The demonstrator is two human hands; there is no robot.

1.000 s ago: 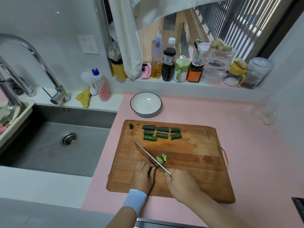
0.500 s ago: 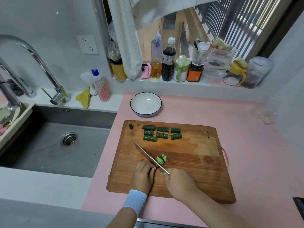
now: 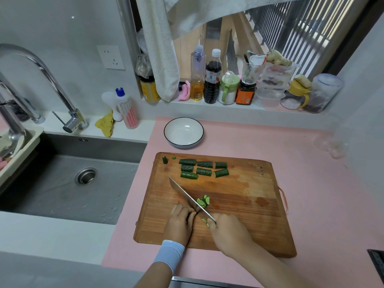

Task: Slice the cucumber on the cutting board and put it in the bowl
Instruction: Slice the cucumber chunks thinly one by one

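The person stands close over the wooden cutting board [image 3: 239, 206], which lies on the pink worktop [image 3: 311, 183] beside the sink, and both hands work at its near edge. The right hand [image 3: 228, 231] is wrapped firmly round the handle of a kitchen knife [image 3: 187, 197], whose blade runs diagonally away to the far left with its edge down at the board. The left hand [image 3: 179, 223] sits just left of the blade, fingers curled under and knuckles almost against the steel. What it pins is all but hidden beneath them; I take it to be the cucumber piece being sliced, its long axis crossing the blade from left to right. On the right of the blade lies a small fan of thin slices [image 3: 203, 201], with a few more bits [image 3: 205, 222] against the right hand. Farther up the board, two loose rows of uncut cucumber chunks [image 3: 204, 168] wait, each lying roughly left to right, with two little end stubs [image 3: 164, 160] near the far left corner. The white bowl [image 3: 182, 135] stands empty beyond the far edge, roughly in line with the left hand. The chunks sit between hands and bowl, so the next one probably falls to the left hand, which carries no tool.
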